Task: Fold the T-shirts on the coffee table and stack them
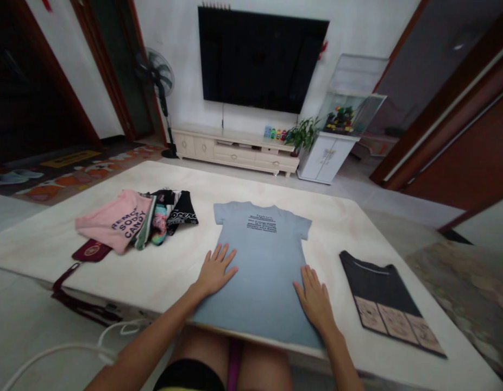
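A light blue T-shirt (pixel 263 260) with dark print near the collar lies spread flat on the white table (pixel 162 271), its hem at the near edge. My left hand (pixel 215 270) rests flat on the shirt's left side, fingers spread. On the lower right part of the shirt my right hand (pixel 314 300) also lies flat with its fingers stretched out. Neither hand holds anything.
A folded black T-shirt (pixel 388 301) lies to the right. At the left is a pile of clothes with a pink printed shirt (pixel 117 220) on top, and a maroon pouch (pixel 91 251) with a strap. Beyond the table are a TV, a fan and a fish tank.
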Action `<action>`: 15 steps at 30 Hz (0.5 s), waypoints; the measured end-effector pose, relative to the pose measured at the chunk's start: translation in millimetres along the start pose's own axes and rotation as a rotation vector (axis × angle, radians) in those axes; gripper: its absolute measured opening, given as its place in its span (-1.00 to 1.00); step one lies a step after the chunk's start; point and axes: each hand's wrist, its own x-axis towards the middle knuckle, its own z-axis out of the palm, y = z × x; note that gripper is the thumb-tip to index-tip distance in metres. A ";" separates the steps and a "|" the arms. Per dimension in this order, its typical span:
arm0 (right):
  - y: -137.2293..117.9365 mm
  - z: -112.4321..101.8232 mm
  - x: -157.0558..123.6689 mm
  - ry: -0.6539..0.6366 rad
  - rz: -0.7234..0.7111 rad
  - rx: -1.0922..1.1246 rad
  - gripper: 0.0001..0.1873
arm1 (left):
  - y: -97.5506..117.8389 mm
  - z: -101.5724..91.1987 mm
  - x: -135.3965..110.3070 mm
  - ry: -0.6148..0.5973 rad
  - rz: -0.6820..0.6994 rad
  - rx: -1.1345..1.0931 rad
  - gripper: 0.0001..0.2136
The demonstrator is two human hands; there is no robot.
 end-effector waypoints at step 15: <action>1.8 -28.3 -71.4 0.164 0.396 0.723 -0.60 | 7.3 -12.4 -87.6 0.148 -0.314 -0.367 -0.56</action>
